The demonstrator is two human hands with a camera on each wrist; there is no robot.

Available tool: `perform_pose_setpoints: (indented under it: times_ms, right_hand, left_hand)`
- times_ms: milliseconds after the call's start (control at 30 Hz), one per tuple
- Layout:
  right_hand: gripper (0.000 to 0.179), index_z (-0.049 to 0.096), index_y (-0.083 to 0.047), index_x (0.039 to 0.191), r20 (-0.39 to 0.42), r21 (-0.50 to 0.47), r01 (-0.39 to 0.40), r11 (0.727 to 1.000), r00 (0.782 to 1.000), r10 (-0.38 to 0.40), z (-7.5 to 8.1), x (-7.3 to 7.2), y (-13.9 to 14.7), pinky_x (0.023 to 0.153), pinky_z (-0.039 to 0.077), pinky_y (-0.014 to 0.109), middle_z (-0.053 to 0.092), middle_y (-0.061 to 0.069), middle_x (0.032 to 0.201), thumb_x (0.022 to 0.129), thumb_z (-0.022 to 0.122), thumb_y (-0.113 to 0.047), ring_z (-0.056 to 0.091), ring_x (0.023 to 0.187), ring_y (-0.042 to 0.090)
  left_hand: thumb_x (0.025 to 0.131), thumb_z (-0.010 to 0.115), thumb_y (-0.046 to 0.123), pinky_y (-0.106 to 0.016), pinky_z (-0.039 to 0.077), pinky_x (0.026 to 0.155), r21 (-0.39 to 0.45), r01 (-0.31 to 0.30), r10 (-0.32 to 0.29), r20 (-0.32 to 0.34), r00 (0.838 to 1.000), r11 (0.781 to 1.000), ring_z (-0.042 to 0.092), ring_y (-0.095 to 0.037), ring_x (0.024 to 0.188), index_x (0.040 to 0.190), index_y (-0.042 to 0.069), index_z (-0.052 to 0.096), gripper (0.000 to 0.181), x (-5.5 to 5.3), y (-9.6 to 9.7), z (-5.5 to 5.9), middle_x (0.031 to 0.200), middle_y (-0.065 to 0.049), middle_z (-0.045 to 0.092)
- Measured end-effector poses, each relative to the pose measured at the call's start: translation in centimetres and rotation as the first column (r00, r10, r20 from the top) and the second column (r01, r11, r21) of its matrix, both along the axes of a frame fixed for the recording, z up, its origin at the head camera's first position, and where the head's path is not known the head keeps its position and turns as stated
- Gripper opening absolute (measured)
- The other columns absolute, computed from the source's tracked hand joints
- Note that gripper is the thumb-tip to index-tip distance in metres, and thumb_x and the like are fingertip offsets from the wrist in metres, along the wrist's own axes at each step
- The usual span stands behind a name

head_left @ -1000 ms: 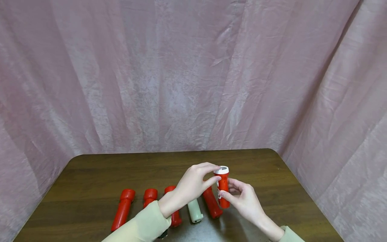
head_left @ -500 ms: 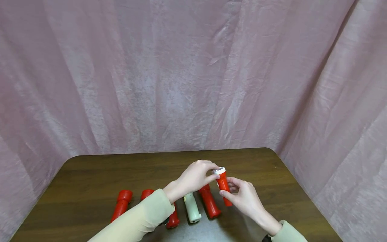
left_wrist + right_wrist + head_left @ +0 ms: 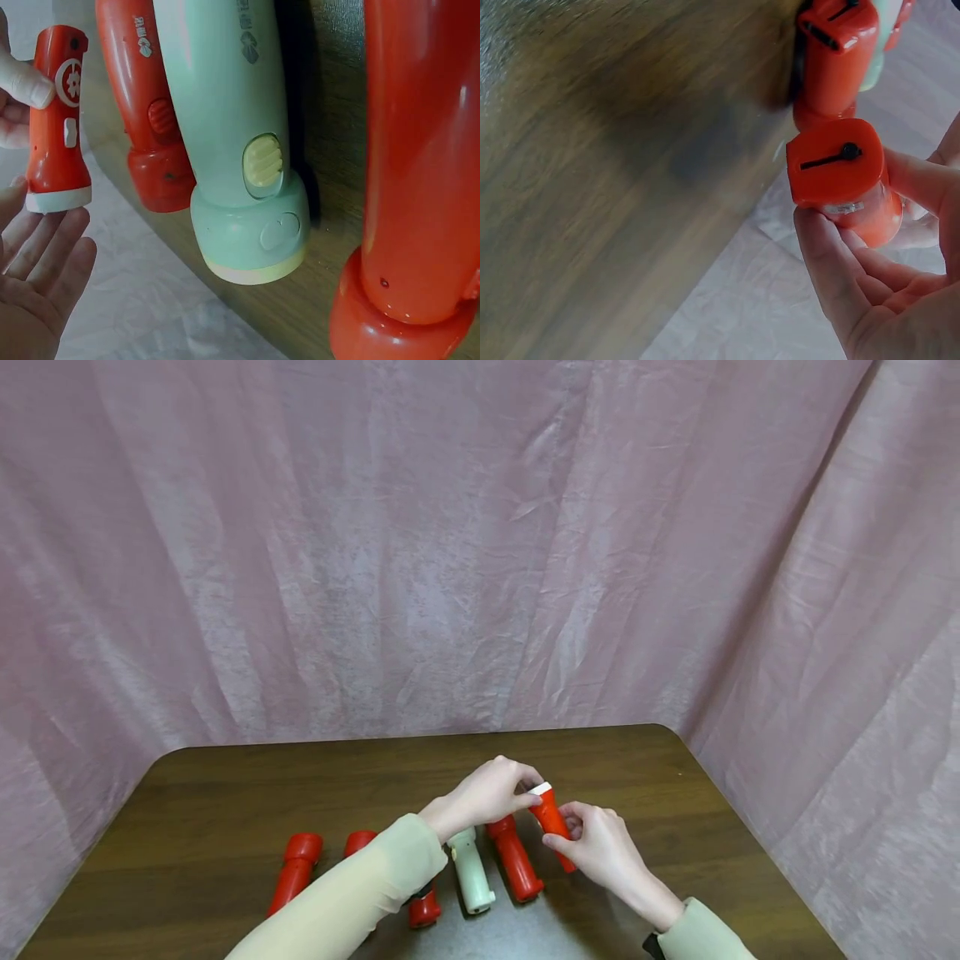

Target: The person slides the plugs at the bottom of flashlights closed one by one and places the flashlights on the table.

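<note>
A small red flashlight (image 3: 551, 820) with a white rim is held above the table, tilted, its head toward the upper left in the head view. My right hand (image 3: 603, 847) pinches its body between thumb and fingers. At the white rim, my left hand (image 3: 491, 793) holds the head, thumb on the near side and fingers at the lens end. The left wrist view shows the white switch and round emblem on this flashlight (image 3: 56, 112). In the right wrist view, the flashlight's base (image 3: 836, 169) faces the camera, with a black slot and dot.
A row of larger flashlights lies on the brown wooden table (image 3: 300, 785): a red one (image 3: 515, 860) beside a pale green one (image 3: 471, 872), then several red ones (image 3: 296, 872) leftward, partly behind the left sleeve. Pink curtains (image 3: 420, 543) hang behind the table and at the sides.
The small flashlight has gone from nearly upright to tilted, its lens turning away from the head camera toward the left hand. The left forearm has shifted slightly right.
</note>
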State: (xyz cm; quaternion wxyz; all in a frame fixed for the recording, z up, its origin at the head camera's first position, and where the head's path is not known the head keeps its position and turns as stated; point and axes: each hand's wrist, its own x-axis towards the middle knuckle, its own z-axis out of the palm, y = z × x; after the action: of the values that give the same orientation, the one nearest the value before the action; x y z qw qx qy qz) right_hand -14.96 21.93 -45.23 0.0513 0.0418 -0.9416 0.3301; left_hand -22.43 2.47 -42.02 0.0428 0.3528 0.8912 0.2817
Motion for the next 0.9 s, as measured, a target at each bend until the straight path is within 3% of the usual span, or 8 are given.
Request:
perform_pose_setpoints:
  times_ms: [133,333,667,900]
  right_hand:
    - [0.028,0.075,-0.009,0.098,0.005,0.03,-0.009,0.999,1.0,0.009,-0.5,-0.1,0.0,0.061,0.053,0.021,0.077,-0.003,0.079,0.078,0.092,-0.02,0.066,0.067,0.003]
    - [0.032,0.074,-0.008,0.097,0.035,0.048,-0.022,0.999,0.999,0.02,-1.1,-0.2,0.0,0.057,0.051,0.022,0.077,-0.003,0.077,0.076,0.094,-0.02,0.064,0.062,0.004]
    - [0.04,0.072,-0.007,0.099,0.087,0.079,-0.009,0.997,0.996,0.002,-1.9,-0.2,0.1,0.056,0.048,0.025,0.075,-0.005,0.074,0.071,0.096,-0.024,0.061,0.06,0.006]
    - [0.04,0.072,-0.007,0.094,0.079,0.112,-0.011,0.994,0.997,0.002,-1.9,-0.2,-0.1,0.054,0.045,0.026,0.068,-0.004,0.067,0.07,0.096,-0.026,0.058,0.058,0.007]
  left_hand:
    - [0.098,0.075,0.02,-0.02,0.06,0.085,-0.044,0.007,-0.007,0.002,1.0,0.999,0.075,-0.008,0.093,0.119,0.01,0.078,0.024,-0.4,0.4,-0.4,0.107,-0.002,0.083]
    - [0.097,0.077,0.018,-0.018,0.058,0.079,-0.083,0.032,-0.031,0.012,0.999,0.996,0.072,-0.007,0.086,0.113,0.011,0.081,0.018,-0.9,0.9,-1.3,0.102,0.0,0.083]
    - [0.096,0.077,0.014,-0.015,0.052,0.071,-0.111,0.015,-0.012,0.032,0.999,0.994,0.062,-0.003,0.074,0.107,0.013,0.082,0.013,-1.1,1.5,-2.7,0.093,0.002,0.081]
    - [0.095,0.078,0.012,-0.014,0.047,0.067,-0.122,0.019,-0.02,-0.009,1.0,0.992,0.055,-0.003,0.071,0.105,0.013,0.082,0.011,-1.0,1.7,-3.2,0.086,0.004,0.079]
